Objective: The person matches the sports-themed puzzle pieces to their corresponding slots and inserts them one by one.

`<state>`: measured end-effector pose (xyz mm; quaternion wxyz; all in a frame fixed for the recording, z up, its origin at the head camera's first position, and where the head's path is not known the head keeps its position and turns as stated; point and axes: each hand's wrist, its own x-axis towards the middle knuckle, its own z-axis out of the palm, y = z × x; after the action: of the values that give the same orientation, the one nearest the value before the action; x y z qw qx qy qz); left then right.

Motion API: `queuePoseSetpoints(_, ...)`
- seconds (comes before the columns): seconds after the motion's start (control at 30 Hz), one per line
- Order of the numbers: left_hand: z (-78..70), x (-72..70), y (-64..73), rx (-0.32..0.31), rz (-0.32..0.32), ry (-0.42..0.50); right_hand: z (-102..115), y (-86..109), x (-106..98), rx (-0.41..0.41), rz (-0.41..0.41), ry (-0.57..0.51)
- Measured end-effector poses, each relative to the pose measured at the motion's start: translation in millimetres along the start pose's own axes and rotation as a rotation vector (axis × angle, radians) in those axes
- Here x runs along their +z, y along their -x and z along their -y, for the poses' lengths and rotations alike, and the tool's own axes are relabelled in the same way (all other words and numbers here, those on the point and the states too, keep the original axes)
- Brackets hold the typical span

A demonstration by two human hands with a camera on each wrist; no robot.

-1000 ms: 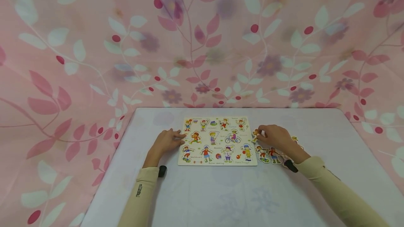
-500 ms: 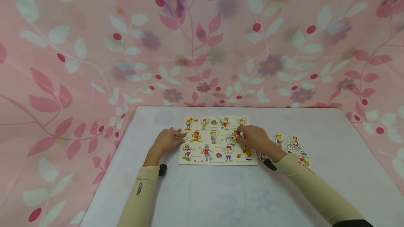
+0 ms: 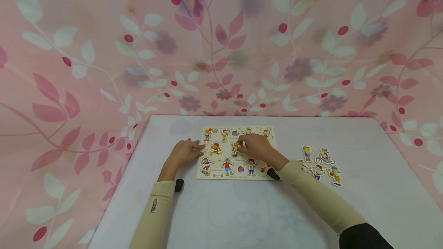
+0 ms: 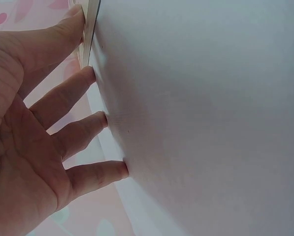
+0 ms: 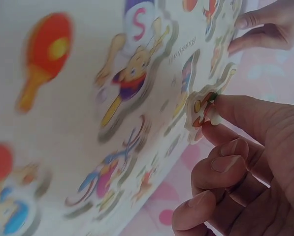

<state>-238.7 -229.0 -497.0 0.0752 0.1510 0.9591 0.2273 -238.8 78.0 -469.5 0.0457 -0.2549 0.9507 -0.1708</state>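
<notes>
A cream wooden puzzle board [image 3: 223,156] with printed sports figures lies flat on the table. My right hand [image 3: 257,147] is over the middle of the board. Between thumb and forefinger it pinches a small puzzle piece [image 5: 198,110], a cut-out figure, tilted and held off the board in the right wrist view. Its other fingers are curled. My left hand [image 3: 185,152] rests at the board's left edge. In the left wrist view its thumb touches the board's side, while spread fingertips [image 4: 103,119] touch the white cloth.
Several loose puzzle pieces [image 3: 324,157] lie in a cluster right of the board, partly hidden by the right sleeve [image 3: 318,191]. A white cloth covers the table [image 3: 214,214]. A pink floral curtain [image 3: 207,49] hangs behind it.
My right hand has moved left from the loose pieces to the middle of the board, carrying the puzzle piece. The left hand has stayed at the board's edge.
</notes>
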Motion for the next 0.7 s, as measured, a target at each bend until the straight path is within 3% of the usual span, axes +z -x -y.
queuePoseSetpoints(0.43,0.5,0.1,-1.3,-0.010,0.012,-0.012,23,-31.0,10,-0.032,0.012,0.023)
queuePoseSetpoints(0.7,0.7,-0.3,-1.3,-0.001,0.009,-0.016,45,-46.6,15,-0.045,0.087,0.058)
